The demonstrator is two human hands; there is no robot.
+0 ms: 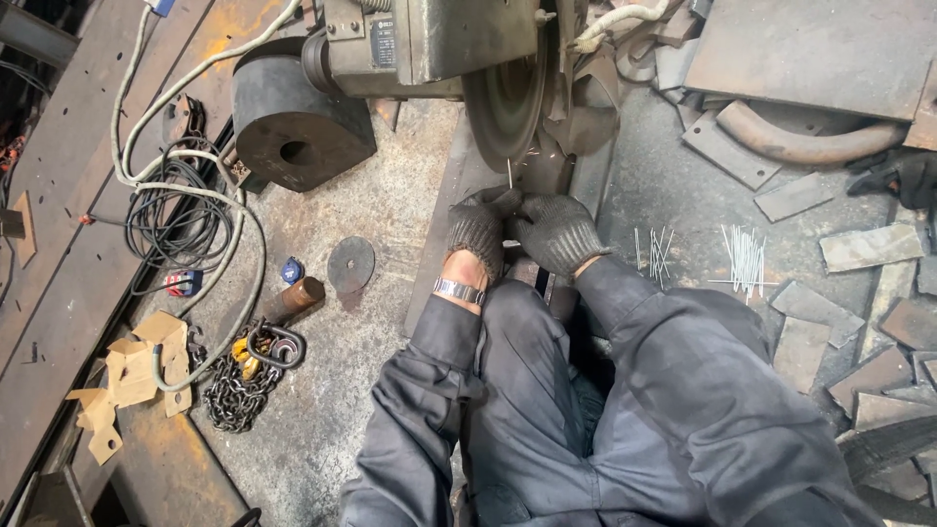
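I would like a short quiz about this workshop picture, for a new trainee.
1. True or false: both hands wear dark knit gloves.
2. What do the left hand and right hand hold up to the grinding wheel? A) a thin metal rod B) a chain C) a piece of cardboard
3. Which wrist has a metal watch?

Key
1. True.
2. A; small sparks show at the wheel.
3. The left wrist.
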